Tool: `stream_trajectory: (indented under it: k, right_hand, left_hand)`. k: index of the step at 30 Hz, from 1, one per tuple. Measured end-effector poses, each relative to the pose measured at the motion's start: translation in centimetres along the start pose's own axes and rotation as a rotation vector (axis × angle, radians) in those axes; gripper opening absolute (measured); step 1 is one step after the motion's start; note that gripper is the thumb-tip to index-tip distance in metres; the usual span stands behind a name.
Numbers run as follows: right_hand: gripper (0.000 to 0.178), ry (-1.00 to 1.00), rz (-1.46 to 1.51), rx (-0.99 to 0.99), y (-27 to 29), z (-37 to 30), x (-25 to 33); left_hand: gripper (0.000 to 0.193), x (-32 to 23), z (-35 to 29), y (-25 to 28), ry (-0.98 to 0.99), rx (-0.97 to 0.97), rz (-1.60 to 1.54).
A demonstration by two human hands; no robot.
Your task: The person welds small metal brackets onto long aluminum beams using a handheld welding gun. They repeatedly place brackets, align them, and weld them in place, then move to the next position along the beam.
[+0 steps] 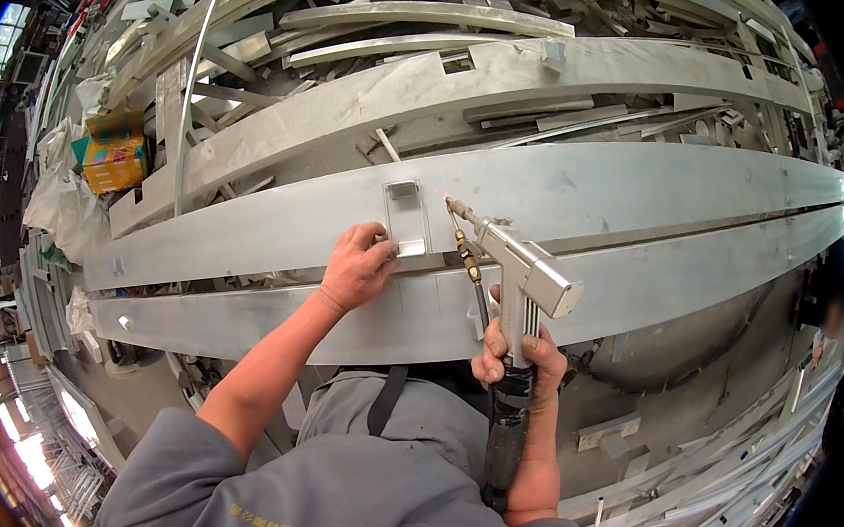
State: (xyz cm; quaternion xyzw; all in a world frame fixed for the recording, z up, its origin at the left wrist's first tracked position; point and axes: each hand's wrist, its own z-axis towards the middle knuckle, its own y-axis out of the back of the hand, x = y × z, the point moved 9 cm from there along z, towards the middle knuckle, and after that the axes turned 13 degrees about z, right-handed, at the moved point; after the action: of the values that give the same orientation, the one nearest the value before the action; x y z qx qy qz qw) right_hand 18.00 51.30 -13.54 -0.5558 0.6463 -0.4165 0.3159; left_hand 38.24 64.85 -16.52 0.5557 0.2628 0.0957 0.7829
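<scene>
Fingers (492,358) of your right hand (544,358) were wrapped around the metal gun (533,278), while those of your left hand (354,270) were bent at the small rectangular metal piece (407,218).

That piece lay on the upper plank (589,193), near the narrow gap above the lower plank (596,287), and your left fingertips met its lower left corner; whether they pinched it or only rested there, you could not tell. The gun's nozzle (460,209) pointed up and left, its tip just beside the piece's upper right side, and a black sleeve (507,437) ran down from the grip along your right forearm. Beyond the planks lay a heap of metal offcuts (516,111), with an orange box (116,158) at far left.
</scene>
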Motion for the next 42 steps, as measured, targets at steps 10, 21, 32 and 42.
stream_trajectory:
  k: [10, 21, 32, 42]
  right_hand:
    - [0.080, 0.019, 0.037, 0.029, -0.1, -1.2, -0.5]
    - [0.078, -0.074, 0.088, 0.074, 1.9, -2.7, -2.5]
    - [0.074, -0.121, 0.164, 0.084, 3.8, -3.4, -3.7]
    - [0.071, -0.150, 0.193, 0.062, 4.2, -2.9, -3.5]
  left_hand:
    - [0.018, -0.4, -1.6, -0.2, -0.024, -0.055, -0.114]
    - [0.021, 4.6, -1.3, 3.5, 0.039, -0.162, -0.046]
    - [0.019, 12.5, -12.0, 2.7, 0.329, -0.123, 0.212]
    - [0.019, 12.4, -11.8, 2.3, 0.355, -0.117, 0.251]
